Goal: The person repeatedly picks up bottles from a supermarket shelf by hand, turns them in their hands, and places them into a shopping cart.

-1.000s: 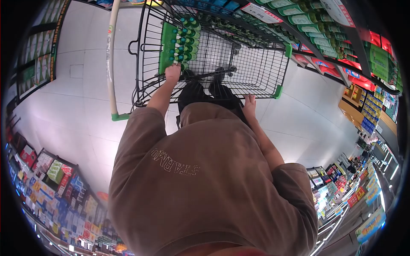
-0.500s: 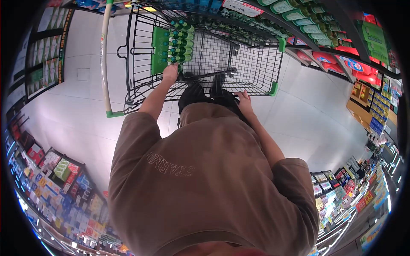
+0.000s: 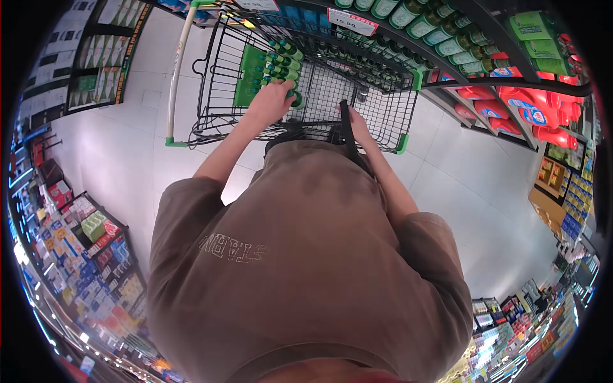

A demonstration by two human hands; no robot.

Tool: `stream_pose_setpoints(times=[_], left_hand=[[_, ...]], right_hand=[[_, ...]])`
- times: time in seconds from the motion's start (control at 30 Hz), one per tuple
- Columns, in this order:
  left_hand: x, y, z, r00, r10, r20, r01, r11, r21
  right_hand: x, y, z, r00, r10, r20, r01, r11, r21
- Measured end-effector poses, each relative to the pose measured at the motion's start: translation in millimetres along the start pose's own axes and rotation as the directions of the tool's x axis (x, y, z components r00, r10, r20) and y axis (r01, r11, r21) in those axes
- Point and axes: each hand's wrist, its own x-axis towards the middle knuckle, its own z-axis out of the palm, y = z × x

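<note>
Inside the black wire shopping cart (image 3: 211, 102), several green bottles (image 3: 271, 64) stand close together against a green panel (image 3: 248, 70). My left hand (image 3: 273, 101) is at the near end of this group, its fingers curled around a green bottle (image 3: 297, 100) that the hand partly covers. My right hand (image 3: 359, 125) is at the near side of the cart, right of the bottles. A black strap (image 3: 346, 124) crosses in front of it and hides most of its fingers, so its grip does not show.
Store shelves with green bottles (image 3: 428, 29) and red jugs (image 3: 533, 105) run along the upper right. A price tag (image 3: 352, 21) hangs on the shelf edge. Pale tiled floor (image 3: 460, 172) surrounds the cart, and stacked goods (image 3: 105, 57) stand at the left.
My left hand has moved right and upward along the bottles. My right hand has shifted slightly up and left, and the black strap has swung from lying crosswise to pointing upward.
</note>
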Motion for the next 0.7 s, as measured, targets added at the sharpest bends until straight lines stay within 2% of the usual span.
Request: stream_pose_setpoints(times=[0.07, 0.1, 0.13, 0.17, 0.23, 0.3, 0.43, 0.5, 0.57, 0.63, 0.67, 0.7], left_hand=[[-1, 36, -30, 0.990, 0.098, -0.098, -0.109, 0.987, -0.115], [-1, 53, -42, 0.989, 0.090, -0.113, -0.103, 0.989, -0.110], [-1, 69, -53, 0.977, 0.119, -0.176, -0.144, 0.980, -0.140], [0, 82, -63, 0.960, 0.145, -0.239, -0.187, 0.968, -0.166], [3, 101, -77, 0.938, 0.159, -0.307, -0.220, 0.960, -0.175], [7, 117, -90, 0.912, 0.174, -0.372, -0.256, 0.949, -0.184], [20, 128, -105, 0.885, 0.124, -0.449, -0.232, 0.953, -0.193], [24, 132, -113, 0.849, 0.034, -0.528, -0.205, 0.941, -0.270], [25, 137, -123, 0.858, -0.010, -0.513, -0.158, 0.946, -0.283], [33, 136, -124, 0.805, -0.040, -0.592, -0.303, 0.830, -0.469], [35, 131, -122, 0.844, -0.081, -0.530, -0.297, 0.752, -0.588], [37, 130, -118, 0.843, -0.076, -0.533, -0.302, 0.754, -0.584]], right_hand=[[10, -30, -11, 0.974, -0.058, 0.218, -0.010, 0.955, 0.298], [10, -47, -15, 0.972, -0.071, 0.226, 0.002, 0.957, 0.291], [6, -65, -17, 0.943, -0.295, 0.156, 0.233, 0.917, 0.324], [2, -85, -22, 0.861, -0.503, 0.083, 0.449, 0.825, 0.343], [-1, -110, -33, 0.860, -0.496, 0.121, 0.438, 0.838, 0.325], [4, -113, -40, 0.848, -0.529, 0.042, 0.525, 0.848, 0.068], [2, -125, -49, 0.898, -0.439, 0.021, 0.433, 0.893, 0.125], [-7, -138, -55, 0.855, -0.517, 0.033, 0.510, 0.852, 0.121], [-22, -157, -57, 0.878, -0.477, 0.034, 0.445, 0.841, 0.307], [-26, -165, -58, 0.870, -0.490, 0.052, 0.451, 0.835, 0.315], [-30, -170, -60, 0.854, -0.489, 0.177, 0.358, 0.800, 0.482], [-35, -177, -62, 0.814, -0.499, 0.297, 0.233, 0.749, 0.621]])
